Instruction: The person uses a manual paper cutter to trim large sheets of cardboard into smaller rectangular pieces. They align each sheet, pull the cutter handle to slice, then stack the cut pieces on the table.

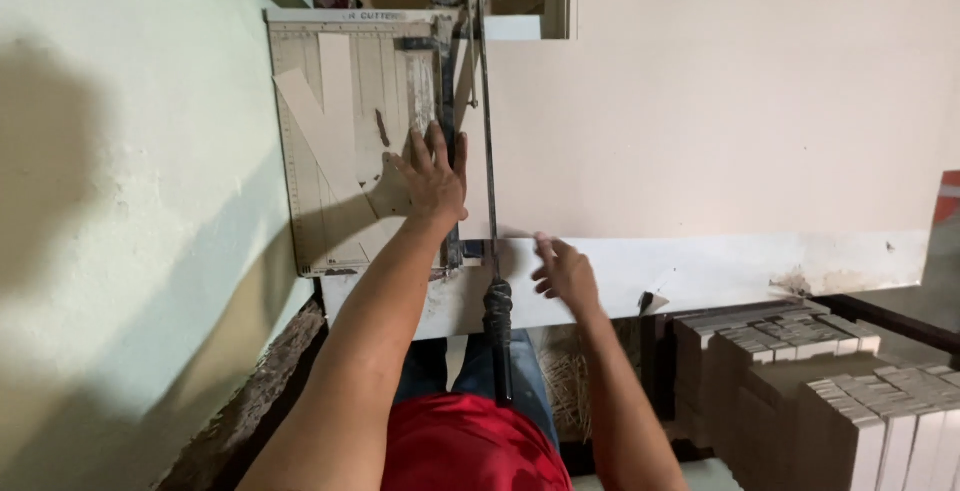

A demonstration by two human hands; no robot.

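Note:
A paper cutter board (310, 166) lies on a white table, with its long blade arm (489, 151) lowered and its black handle (499, 321) sticking out past the table's front edge. My left hand (432, 176) presses flat, fingers spread, on a piece of tan card against the cutter's edge. My right hand (563, 273) hovers with fingers apart at the near edge of a large pale card sheet (700, 111), just right of the handle, holding nothing.
A pale green wall (120, 201) rises close on the left. Stacks of cut card pieces (830, 391) stand at the lower right beside the table (720, 271). Loose card strips lie on the cutter board. Boxes sit at the far end.

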